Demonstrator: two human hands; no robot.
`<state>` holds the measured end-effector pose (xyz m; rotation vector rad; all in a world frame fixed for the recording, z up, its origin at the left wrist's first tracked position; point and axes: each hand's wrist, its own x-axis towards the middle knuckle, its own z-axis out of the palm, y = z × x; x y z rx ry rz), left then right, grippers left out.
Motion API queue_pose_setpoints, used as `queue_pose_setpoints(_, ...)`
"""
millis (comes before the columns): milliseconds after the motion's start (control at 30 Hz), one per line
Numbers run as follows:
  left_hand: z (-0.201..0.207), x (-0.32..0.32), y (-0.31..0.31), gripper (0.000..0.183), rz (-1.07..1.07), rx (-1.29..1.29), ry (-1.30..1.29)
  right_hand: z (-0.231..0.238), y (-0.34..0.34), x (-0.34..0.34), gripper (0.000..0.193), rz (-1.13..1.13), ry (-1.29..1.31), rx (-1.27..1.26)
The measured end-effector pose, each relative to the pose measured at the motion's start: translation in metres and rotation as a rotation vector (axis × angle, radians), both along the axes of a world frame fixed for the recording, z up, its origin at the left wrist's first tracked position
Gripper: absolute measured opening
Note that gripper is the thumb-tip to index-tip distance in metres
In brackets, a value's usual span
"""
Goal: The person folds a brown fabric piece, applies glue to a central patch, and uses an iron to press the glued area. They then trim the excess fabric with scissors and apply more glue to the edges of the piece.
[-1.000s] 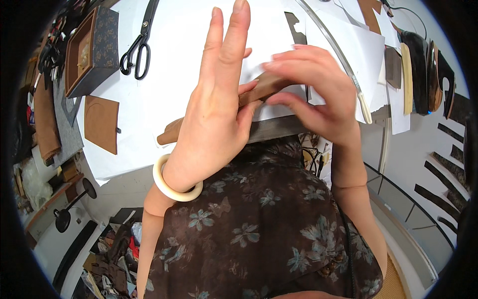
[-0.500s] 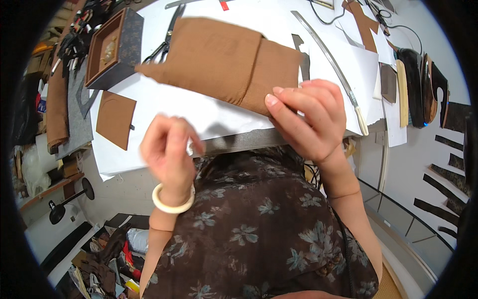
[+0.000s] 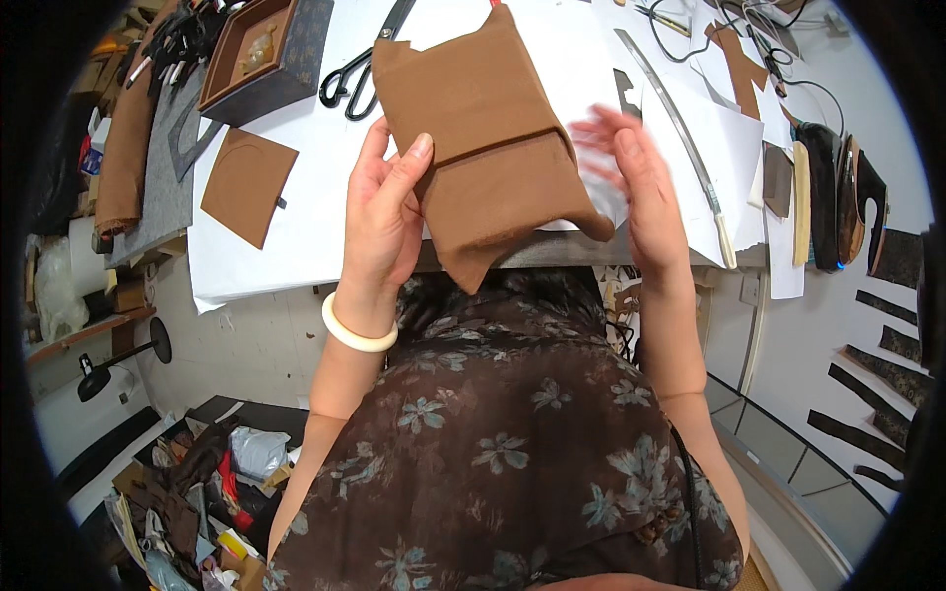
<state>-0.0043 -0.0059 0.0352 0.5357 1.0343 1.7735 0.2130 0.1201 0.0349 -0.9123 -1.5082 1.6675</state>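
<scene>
My left hand (image 3: 382, 212) grips the left edge of a brown fabric piece (image 3: 483, 98), with the thumb on top and the fingers behind. The piece hangs in front of me above the table's near edge. A folded seam crosses it, and its lower corners droop and curl. My right hand (image 3: 636, 182) is just off the right side of the fabric, fingers spread and blurred by motion, holding nothing. A smaller brown piece (image 3: 246, 182) with a faint curved outline and a small dark tab lies on the white paper to the left.
Black-handled scissors (image 3: 345, 89) lie behind the fabric, beside a dark patterned box (image 3: 286, 74). A long metal blade with a pale handle (image 3: 680, 138) rests at the right. A brown fabric roll (image 3: 128, 172) and a grey set-square (image 3: 187, 143) are at far left.
The brown fabric has turned and now hangs more upright. My left hand has taken hold of its left edge. My right hand has let go and moved up, apart from it.
</scene>
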Motion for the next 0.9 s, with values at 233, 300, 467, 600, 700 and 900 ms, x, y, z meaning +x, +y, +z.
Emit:
queue_pose_setpoints(233, 0.000, -0.003, -0.006, 0.046, -0.004, -0.005, 0.022, -0.013, -0.006, -0.013, 0.047, 0.526, 0.329, -0.599)
queue_pose_setpoints(300, -0.001, -0.004, -0.008, 0.047, -0.006, -0.023, 0.041, -0.011, -0.007, -0.016, 0.044, 0.472, 0.348, -0.624)
queue_pose_setpoints(467, -0.005, -0.010, -0.013, 0.068, -0.078, 0.040, 0.053, -0.004, -0.015, -0.022, 0.042, 0.271, 0.269, -0.500)
queue_pose_setpoints(600, -0.010, -0.010, -0.010, 0.086, -0.103, 0.029, 0.028, 0.003, -0.020, -0.026, 0.038, 0.196, 0.243, -0.418)
queue_pose_setpoints(700, -0.015, -0.012, -0.009, 0.084, -0.146, 0.011, -0.039, 0.004, -0.020, -0.026, 0.034, 0.130, 0.292, -0.391)
queue_pose_setpoints(900, -0.023, -0.014, -0.004, 0.091, -0.267, 0.011, -0.227, -0.002, -0.015, -0.028, 0.027, 0.089, 0.311, -0.310)
